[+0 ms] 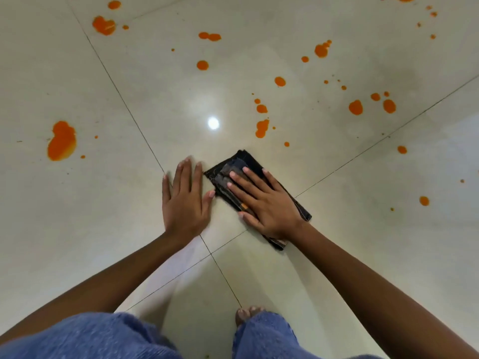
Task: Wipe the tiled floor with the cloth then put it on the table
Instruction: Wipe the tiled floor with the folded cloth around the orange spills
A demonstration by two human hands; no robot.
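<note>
The right hand presses flat, fingers spread, on the cloth; the nearest orange spills lie just beyond its far end.

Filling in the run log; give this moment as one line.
stage: wiping | right hand: pressing folded cloth flat | left hand: flat on tiled floor | orange spills: many unwiped

The cloth lies on the tiled floor ahead of the person, with the right hand flat on top of it. The left hand lies flat on the floor just to its left. Spilled drops are scattered beyond and right of the cloth, and a larger puddle lies well left of the left hand.
</note>
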